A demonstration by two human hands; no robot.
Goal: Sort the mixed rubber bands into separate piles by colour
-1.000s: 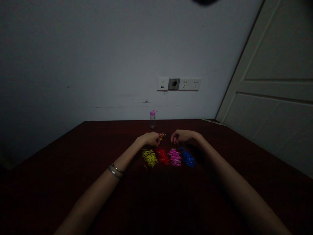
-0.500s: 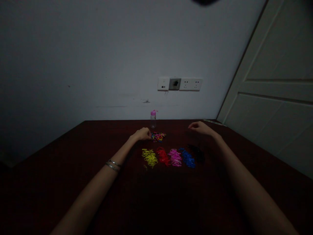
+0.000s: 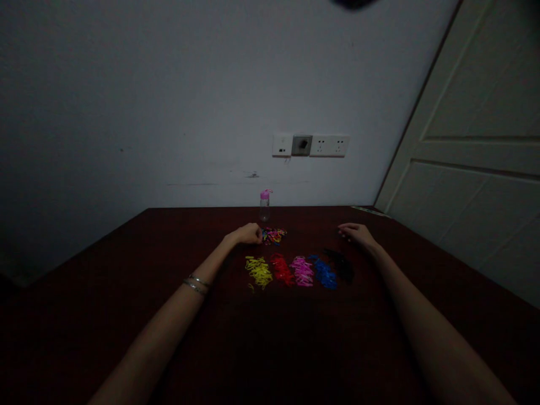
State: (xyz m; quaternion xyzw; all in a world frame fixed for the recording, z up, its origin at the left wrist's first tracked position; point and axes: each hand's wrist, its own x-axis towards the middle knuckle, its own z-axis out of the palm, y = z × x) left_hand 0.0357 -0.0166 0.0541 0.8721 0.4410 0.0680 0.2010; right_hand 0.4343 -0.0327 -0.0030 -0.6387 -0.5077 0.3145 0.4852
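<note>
Curled closed, my left hand [image 3: 250, 233] rests at the left edge of a mixed pile of small coloured rubber bands [image 3: 275, 235]; whatever its fingertips pinch is hidden. My right hand [image 3: 355, 233] is held over the table at the right, fingers stretched out and slightly apart, with nothing visible in them. Closer to me lies a row of sorted piles: yellow bands [image 3: 259, 271], red bands [image 3: 282, 270], pink bands [image 3: 302, 271], blue bands [image 3: 324, 273] and black bands [image 3: 341, 264]. The black pile, nearest my right hand, barely shows against the dark wood.
Behind the mixed pile stands a clear bottle [image 3: 264, 211] with a pink lid. The dark red-brown table [image 3: 202, 343] meets a pale wall with sockets [image 3: 329, 146]. A white panelled door [image 3: 476, 169] is at the right.
My right hand has moved right and toward me, nearer the black pile, and its fingers have straightened. My left hand has stayed almost still beside the mixed pile.
</note>
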